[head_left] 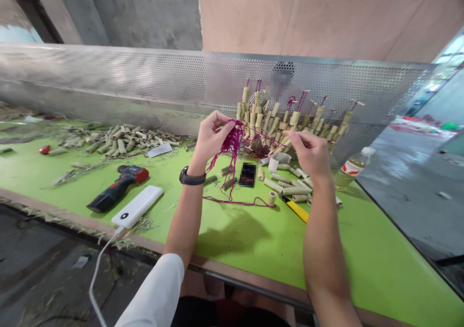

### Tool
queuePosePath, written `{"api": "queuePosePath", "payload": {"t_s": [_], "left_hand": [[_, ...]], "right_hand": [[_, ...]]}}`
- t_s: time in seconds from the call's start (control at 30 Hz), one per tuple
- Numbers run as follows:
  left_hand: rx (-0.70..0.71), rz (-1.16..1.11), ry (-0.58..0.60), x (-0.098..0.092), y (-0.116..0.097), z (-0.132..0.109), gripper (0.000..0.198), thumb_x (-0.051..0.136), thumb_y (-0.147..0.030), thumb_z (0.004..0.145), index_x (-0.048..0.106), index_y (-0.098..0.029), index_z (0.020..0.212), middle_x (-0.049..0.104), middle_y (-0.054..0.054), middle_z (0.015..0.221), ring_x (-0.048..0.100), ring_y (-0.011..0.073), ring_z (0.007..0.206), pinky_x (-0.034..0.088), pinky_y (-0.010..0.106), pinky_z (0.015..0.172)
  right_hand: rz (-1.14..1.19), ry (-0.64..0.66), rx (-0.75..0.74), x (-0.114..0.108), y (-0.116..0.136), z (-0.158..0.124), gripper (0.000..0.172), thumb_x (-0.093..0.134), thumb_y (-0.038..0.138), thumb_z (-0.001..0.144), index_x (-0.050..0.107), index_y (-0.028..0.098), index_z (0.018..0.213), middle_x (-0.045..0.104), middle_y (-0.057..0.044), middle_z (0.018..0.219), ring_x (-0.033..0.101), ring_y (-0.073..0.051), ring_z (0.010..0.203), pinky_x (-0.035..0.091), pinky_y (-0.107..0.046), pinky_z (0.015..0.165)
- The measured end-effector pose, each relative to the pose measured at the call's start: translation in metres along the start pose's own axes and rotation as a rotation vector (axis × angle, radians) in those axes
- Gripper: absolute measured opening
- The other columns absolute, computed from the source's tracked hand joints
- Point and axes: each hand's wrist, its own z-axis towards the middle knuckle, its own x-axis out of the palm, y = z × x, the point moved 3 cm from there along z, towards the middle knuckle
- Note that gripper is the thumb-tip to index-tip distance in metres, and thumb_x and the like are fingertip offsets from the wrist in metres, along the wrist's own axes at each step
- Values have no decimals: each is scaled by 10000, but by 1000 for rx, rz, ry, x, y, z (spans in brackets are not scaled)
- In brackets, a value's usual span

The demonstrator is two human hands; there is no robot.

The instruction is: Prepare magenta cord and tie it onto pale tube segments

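Note:
My left hand (216, 136), with a black watch on its wrist, is closed around a tangled bundle of magenta string (233, 141). Loose ends dangle from the bundle above the green table. My right hand (311, 150) is raised to the right, its thumb and finger pinched together. Thin strands run from the bundle toward this pinch, partly lost against the bamboo behind. A length of string lies on the table below, reaching a short bamboo piece (271, 199). Cut bamboo tubes (290, 184) lie scattered under the right hand.
Strung bamboo pieces (259, 119) stand against a perforated metal panel (145, 73). Leftward lie a bamboo pile (123, 138), a cordless drill (119, 186) and a white power bank (138, 206) with a cable. A yellow cutter (295, 210) and a bottle (353, 169) are at right.

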Motion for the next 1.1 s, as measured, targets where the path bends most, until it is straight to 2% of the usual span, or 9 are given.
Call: {"api": "queuePosePath", "payload": {"t_s": [0.1, 0.2, 0.4, 0.57, 0.73, 0.83, 0.9, 1.03, 1.1], "left_hand": [[46, -11, -24, -2, -2, 1, 304, 801, -423, 914, 600, -207, 841, 638, -14, 723, 586, 77, 592, 451, 181, 501], [67, -13, -39, -3, -3, 2, 362, 794, -496, 909, 584, -210, 841, 613, -20, 699, 597, 81, 587, 467, 185, 499], [37, 35, -57, -5, -3, 2, 357, 772, -519, 920, 581, -226, 852, 614, -9, 730, 599, 94, 609, 488, 213, 526], [28, 82, -57, -7, -2, 1, 330, 754, -517, 934, 591, -235, 880, 609, -8, 748, 608, 99, 629, 497, 224, 548], [46, 89, -59, -8, -6, 1, 301, 748, -473, 948, 586, -230, 872, 616, -8, 744, 605, 102, 628, 497, 223, 545], [41, 88, -55, -7, -9, 0, 309, 745, -469, 950, 575, -226, 864, 622, -9, 742, 605, 97, 621, 497, 215, 538], [37, 96, -67, -5, -10, 0, 321, 744, -479, 949, 567, -225, 864, 627, -7, 750, 615, 97, 632, 494, 210, 536], [85, 94, -114, -3, -14, -1, 332, 748, -503, 942, 574, -228, 874, 638, -2, 765, 627, 103, 652, 480, 213, 532], [111, 104, -135, -2, -17, -2, 330, 752, -507, 937, 585, -228, 880, 646, 3, 778, 636, 108, 672, 485, 222, 545]], "right_hand": [[7, 75, -5, 6, 6, -2, 403, 676, 559, 949, 842, 194, 911, 605, -37, 742, 512, -164, 657, 403, -327, 610], [-2, 146, 25, 7, 6, -4, 331, 756, 498, 893, 847, 193, 984, 619, -40, 821, 479, -152, 661, 393, -328, 616], [-35, 249, 109, 6, 3, -5, 328, 807, 491, 835, 837, 185, 951, 642, -53, 820, 428, -146, 626, 329, -323, 566], [-50, 258, 135, 6, 1, -4, 337, 812, 513, 808, 803, 178, 842, 685, -79, 824, 441, -151, 628, 316, -316, 544], [9, 227, 142, 4, -1, -2, 328, 769, 505, 848, 761, 181, 798, 551, -12, 647, 390, -136, 596, 299, -302, 549], [74, 219, 157, 3, 1, -3, 356, 763, 530, 846, 723, 183, 779, 544, -6, 663, 398, -130, 601, 308, -294, 560], [65, 294, 191, 5, 2, -5, 387, 764, 561, 840, 713, 180, 798, 590, -22, 707, 424, -132, 608, 324, -293, 563], [-94, 590, 294, 18, 0, -12, 451, 771, 622, 824, 711, 175, 803, 599, -18, 702, 438, -132, 604, 338, -296, 575], [-137, 659, 292, 24, -3, -13, 468, 765, 639, 821, 705, 176, 784, 597, -12, 701, 445, -133, 618, 342, -298, 590]]}}
